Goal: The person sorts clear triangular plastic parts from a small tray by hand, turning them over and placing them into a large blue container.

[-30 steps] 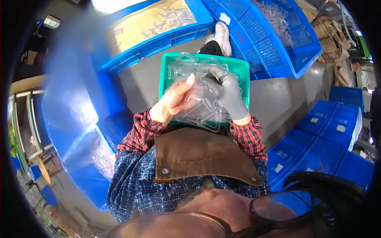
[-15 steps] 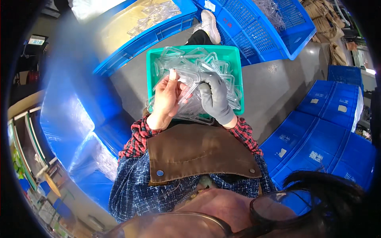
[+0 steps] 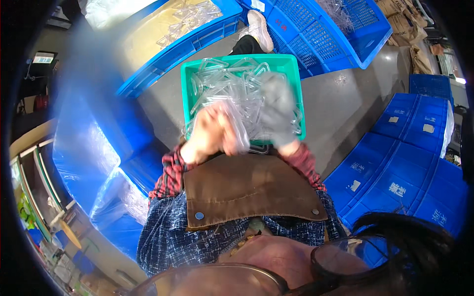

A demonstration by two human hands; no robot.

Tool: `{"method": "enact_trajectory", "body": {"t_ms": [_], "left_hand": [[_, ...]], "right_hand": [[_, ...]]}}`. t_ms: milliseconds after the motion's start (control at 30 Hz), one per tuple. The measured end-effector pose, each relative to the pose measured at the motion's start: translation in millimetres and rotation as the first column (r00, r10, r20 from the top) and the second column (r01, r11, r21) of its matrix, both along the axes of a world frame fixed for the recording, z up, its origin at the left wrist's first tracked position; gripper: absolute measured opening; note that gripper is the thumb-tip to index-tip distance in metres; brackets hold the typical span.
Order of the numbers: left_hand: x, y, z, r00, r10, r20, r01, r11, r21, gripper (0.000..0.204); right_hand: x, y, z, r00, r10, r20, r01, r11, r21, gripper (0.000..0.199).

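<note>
Grey concrete floor (image 3: 340, 106), blue crates (image 3: 410, 163) at three o'clock, green tray (image 3: 190, 84) of clear plastic pieces (image 3: 237, 91), bare left hand (image 3: 210, 135) and gloved right hand (image 3: 277, 111) blurred, grip impossible to tell.

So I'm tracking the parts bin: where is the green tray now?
Head view, centre: the green tray sits before the person's lap, under both hands, between blue crates.

White labels (image 3: 395, 119) on stacked blue crates (image 3: 405, 163) at right; small lit screen (image 3: 43, 59) far left.
</note>
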State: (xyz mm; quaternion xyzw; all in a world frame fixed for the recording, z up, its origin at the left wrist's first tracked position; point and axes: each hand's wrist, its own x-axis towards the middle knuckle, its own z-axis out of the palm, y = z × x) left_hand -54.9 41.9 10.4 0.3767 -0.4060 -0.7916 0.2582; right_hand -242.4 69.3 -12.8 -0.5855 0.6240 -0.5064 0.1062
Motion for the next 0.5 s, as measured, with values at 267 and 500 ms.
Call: {"method": "enact_trajectory", "body": {"t_ms": [267, 500], "left_hand": [[-18, 1, -22, 0.925, 0.331, -0.187, -0.325, 0.944, 0.064, 0.022], [1, -8, -19, 0.933, 0.31, -0.181, -0.317, 0.948, -0.008, 0.025]], "right_hand": [[11, 5, 43, 0.79, 0.178, 0.587, -0.436, 0.836, 0.334, 0.017], [22, 0, 34, 0.752, 0.061, 0.657, -0.38, 0.854, 0.356, 0.013]]}}
